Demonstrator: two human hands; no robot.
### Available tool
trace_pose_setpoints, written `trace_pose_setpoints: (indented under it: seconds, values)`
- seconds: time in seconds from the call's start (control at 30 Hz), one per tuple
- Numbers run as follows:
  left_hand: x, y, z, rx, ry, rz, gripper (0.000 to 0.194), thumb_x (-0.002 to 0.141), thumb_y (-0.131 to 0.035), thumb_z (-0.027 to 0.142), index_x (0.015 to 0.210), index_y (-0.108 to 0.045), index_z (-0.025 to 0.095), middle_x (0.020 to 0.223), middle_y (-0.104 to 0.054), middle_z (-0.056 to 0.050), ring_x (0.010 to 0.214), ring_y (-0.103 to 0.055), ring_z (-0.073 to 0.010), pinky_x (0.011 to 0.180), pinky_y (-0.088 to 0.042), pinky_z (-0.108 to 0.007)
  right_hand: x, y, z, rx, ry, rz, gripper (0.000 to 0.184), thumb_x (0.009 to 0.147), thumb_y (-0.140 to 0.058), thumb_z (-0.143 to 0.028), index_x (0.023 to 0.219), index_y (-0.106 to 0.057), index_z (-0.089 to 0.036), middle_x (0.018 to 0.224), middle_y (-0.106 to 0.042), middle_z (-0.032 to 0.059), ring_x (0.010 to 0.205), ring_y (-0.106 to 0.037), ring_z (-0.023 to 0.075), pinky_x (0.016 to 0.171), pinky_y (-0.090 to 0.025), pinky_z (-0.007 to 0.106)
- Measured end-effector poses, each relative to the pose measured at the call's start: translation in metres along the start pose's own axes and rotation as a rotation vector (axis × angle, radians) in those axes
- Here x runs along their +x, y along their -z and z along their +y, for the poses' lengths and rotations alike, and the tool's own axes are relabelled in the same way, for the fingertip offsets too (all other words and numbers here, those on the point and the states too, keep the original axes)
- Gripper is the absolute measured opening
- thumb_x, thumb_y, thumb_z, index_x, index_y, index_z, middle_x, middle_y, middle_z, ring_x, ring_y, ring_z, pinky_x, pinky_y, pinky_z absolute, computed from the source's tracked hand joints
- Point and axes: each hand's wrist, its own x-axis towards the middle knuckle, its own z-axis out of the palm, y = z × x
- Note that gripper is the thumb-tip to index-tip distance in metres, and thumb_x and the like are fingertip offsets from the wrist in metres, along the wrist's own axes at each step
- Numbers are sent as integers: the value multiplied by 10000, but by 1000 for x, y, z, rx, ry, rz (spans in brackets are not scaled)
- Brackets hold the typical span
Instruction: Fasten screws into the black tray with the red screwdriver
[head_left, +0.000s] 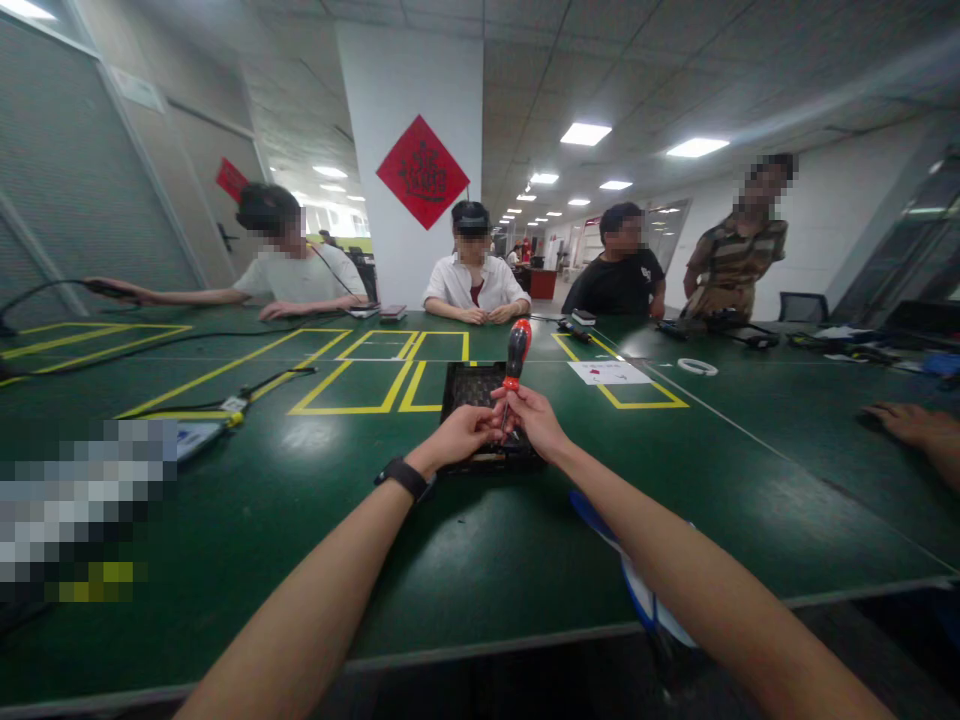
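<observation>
A red and black screwdriver [517, 352] stands nearly upright, its handle up and its thin shaft pointing down. The fingers of my right hand [536, 422] are closed round it just below the handle. My left hand [463, 436], with a black band on the wrist, is pinched together close to the shaft; whatever lies between its fingertips is too small to make out. Under both hands is a black open case [459, 385] on the green table. The hands cover much of the case's interior and the lower end of the shaft.
Yellow tape outlines [341, 408] mark the green tabletop [315, 540]. Right of the case lie a white paper sheet [611, 373] and a white ring [697, 367]. Black cables [180, 338] run along the left. Several people are across the table, and another person's hand [904, 422] rests at right.
</observation>
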Motion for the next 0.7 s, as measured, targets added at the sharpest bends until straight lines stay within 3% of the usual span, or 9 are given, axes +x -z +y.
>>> trace_pose_setpoints:
  seconds: [0.37,0.57,0.7]
  values:
    - [0,-1,-1,-81,40,4,261,689,-561,356,697,-559,95,629,-560,-8,570,-504,-103,559,-384,-207,-1,0,-1,-20,21,35,265,756,-528,-377,892,-531,-150,702,-597,23,575,-581,99,465,-441,191]
    - [1,-3,-1,-79,28,68,314,602,-640,360,558,-452,112,520,-405,59,474,-366,-45,481,-300,-169,-2,-6,-3,-37,38,55,246,712,-584,-352,838,-505,-156,670,-590,1,557,-591,107,458,-470,205]
    - [0,-2,0,-84,11,42,270,630,-624,341,612,-504,100,531,-405,59,478,-358,-43,475,-289,-165,-3,-7,-4,-42,62,66,245,683,-620,-329,819,-503,-161,667,-597,-4,548,-591,108,455,-474,208]
